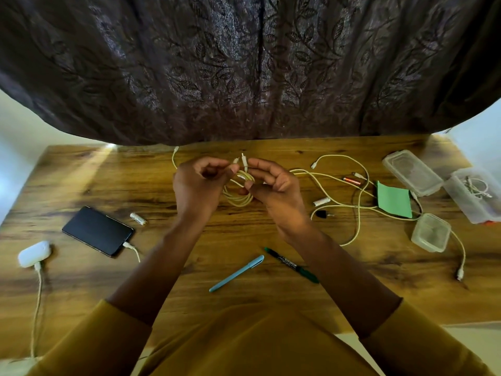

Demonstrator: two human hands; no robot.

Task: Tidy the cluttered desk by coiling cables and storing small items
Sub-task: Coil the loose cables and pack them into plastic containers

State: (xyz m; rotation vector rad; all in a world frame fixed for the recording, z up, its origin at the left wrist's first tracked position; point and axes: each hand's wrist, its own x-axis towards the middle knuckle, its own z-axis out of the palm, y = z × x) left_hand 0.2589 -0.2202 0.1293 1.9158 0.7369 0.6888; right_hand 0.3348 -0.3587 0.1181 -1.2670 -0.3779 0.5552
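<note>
Wooden bench [81,185] under a dark leaf-patterned curtain [244,63]; both hands, left hand [199,185] and right hand [273,189], pinch a coiled white cable [240,198] above its middle. Pen lettering unreadable.

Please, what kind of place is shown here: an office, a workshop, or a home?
Probably a home desk: a wooden desk stands against a leaf-patterned curtain, with a charging phone and loose cables on it.
</note>
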